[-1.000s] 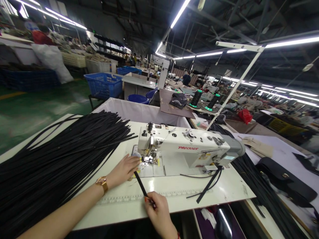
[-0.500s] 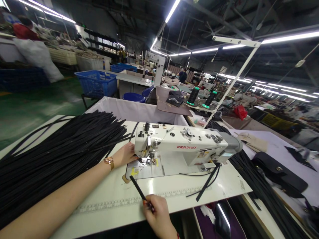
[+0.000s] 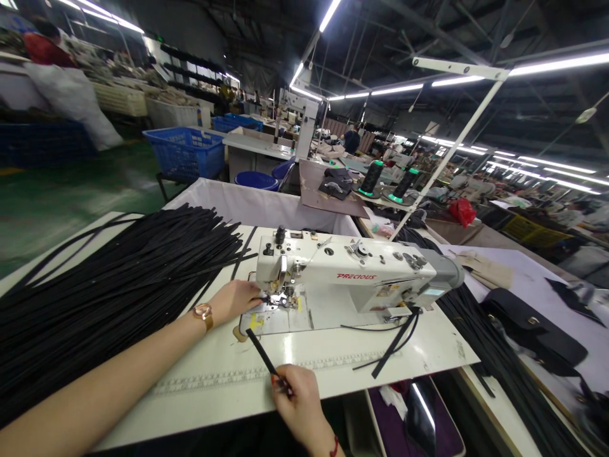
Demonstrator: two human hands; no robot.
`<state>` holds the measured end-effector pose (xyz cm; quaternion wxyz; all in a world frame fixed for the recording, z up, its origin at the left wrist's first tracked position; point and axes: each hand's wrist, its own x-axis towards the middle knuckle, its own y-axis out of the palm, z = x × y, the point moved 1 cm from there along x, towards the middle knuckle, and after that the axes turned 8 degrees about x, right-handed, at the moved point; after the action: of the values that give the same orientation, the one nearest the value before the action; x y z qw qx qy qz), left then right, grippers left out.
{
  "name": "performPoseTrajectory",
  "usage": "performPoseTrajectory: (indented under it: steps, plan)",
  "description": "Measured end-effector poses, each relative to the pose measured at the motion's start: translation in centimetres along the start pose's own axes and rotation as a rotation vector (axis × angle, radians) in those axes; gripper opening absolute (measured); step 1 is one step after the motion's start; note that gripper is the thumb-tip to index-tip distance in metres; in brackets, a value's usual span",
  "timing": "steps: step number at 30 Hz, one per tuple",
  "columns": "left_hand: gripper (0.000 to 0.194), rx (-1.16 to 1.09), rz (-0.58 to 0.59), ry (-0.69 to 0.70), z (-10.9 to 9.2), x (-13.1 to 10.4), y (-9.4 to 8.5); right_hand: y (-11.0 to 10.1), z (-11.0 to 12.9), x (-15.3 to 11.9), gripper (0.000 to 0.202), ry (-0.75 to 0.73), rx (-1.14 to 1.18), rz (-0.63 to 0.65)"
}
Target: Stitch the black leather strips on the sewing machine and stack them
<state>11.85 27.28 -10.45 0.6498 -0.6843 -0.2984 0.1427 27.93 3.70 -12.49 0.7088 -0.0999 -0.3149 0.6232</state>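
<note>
Currently right hand (image 3: 301, 398) grips narrow flat black strap (image 3: 261, 351); left hand (image 3: 236, 300) beside white metal sewing machine (image 3: 323, 270), grip unclear.

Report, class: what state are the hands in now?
Left hand: beside the sewing machine; grip cannot be told.
Right hand: closed, holding a black strip.

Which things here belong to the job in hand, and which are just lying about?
Apparently in the job:
Black strip, held in the right hand
Sewing machine, with the left hand beside its needle area
Heaped black strips, probably

Apparently lying about:
Blue basket
Red bag
Black bag-like piece
</note>
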Motion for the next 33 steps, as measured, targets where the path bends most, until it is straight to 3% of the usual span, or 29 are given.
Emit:
performPoseTrajectory:
  steps: [5, 12, 21, 29, 31, 33]
  plan:
    - [0.022, 0.087, 0.041, -0.003, -1.6, -2.1, 1.3, 0.0, -0.1, 0.1, 0.012, -0.018, 0.018, 0.006]
    - [0.02, 0.125, 0.07, -0.008, -2.2, -1.7, 0.5, 0.0, -0.1, 0.1, 0.013, -0.015, 0.002, 0.0]
    - [0.027, 0.108, 0.079, -0.14, -7.9, -4.0, 0.9, -0.1, 0.0, 0.0, 0.014, 0.016, 0.107, -0.027]
    - [0.028, 0.147, 0.115, -0.161, -9.4, -3.5, 0.0, -0.1, -0.6, -0.1, 0.016, 0.062, 0.126, -0.056]
    - [0.026, 0.153, 0.124, -0.154, -10.8, -5.0, -0.5, -0.1, -0.3, 0.0, 0.015, 0.077, 0.094, -0.062]
    - [0.024, 0.136, 0.137, -0.125, -12.8, -8.2, -0.5, 0.1, 0.5, -0.1, 0.012, 0.107, 0.085, -0.031]
